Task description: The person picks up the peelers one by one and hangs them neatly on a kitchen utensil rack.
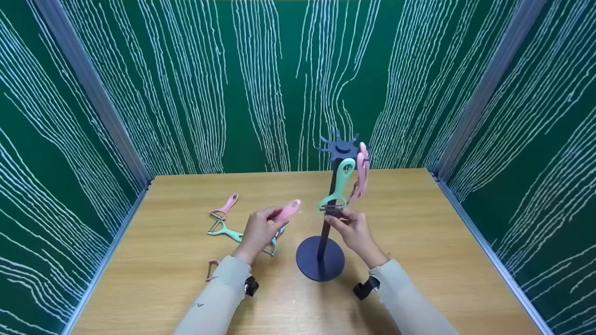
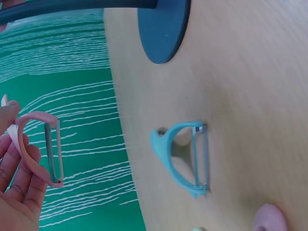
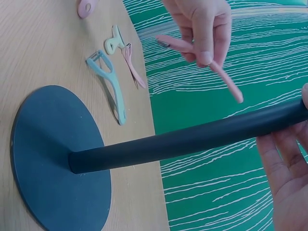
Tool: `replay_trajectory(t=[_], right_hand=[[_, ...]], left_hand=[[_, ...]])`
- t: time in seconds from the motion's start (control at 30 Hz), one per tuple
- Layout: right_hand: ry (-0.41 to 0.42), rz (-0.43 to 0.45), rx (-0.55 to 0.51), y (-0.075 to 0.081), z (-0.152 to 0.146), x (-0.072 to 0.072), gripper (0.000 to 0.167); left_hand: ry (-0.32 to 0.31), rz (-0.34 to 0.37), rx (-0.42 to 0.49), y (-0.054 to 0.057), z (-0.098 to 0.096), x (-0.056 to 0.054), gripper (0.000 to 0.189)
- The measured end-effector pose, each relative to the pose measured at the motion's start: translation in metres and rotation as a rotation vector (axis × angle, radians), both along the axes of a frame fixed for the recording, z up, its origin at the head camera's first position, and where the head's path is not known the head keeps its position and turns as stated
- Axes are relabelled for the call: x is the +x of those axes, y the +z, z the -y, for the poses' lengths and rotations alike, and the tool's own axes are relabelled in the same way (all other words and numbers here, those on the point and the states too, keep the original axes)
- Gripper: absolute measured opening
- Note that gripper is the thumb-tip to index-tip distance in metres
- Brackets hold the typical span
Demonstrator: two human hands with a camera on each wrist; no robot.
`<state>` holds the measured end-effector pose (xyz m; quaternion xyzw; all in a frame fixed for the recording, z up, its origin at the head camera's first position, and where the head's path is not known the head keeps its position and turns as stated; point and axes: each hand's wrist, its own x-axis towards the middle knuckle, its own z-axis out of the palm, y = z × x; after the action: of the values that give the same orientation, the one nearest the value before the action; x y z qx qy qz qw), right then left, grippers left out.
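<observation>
My left hand (image 1: 257, 229) pinches a pink peeler (image 1: 285, 213) with curled fingers (image 2: 19, 178), its handle angled up and right toward the stand, blade end down by the palm. My right hand (image 1: 355, 229) has fingers curled round the dark pole (image 3: 192, 139) of the hanging rack (image 1: 321, 257), just below a mint peeler (image 1: 339, 186) and a pink one (image 1: 361, 174) hanging handle-up from the rack's hooks. 3 more peelers lie on the wooden table (image 1: 419, 242) left of the hand.

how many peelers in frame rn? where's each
7, more may be hidden. Two on the rack: green peeler, pink peeler. One pink in the left hand. Four on the table: pink, green, blue, reddish one.
</observation>
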<state>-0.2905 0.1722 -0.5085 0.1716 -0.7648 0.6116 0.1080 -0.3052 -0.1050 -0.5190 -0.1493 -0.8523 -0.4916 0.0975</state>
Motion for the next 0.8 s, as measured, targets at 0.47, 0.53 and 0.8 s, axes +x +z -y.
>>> replay_trajectory(t=[0.47,0.53,0.8], right_hand=[[-0.022,0.009,-0.005,0.001,0.002,0.0,0.015],[-0.021,0.006,-0.004,0.001,0.002,0.0,0.016],[-0.018,-0.008,-0.011,-0.001,0.002,-0.001,0.016]], left_hand=[[0.036,-0.101,0.002,0.036,-0.002,0.008,0.032],[0.037,-0.115,0.003,0.041,-0.003,0.009,0.032],[0.04,-0.165,0.017,0.055,-0.007,0.014,0.032]])
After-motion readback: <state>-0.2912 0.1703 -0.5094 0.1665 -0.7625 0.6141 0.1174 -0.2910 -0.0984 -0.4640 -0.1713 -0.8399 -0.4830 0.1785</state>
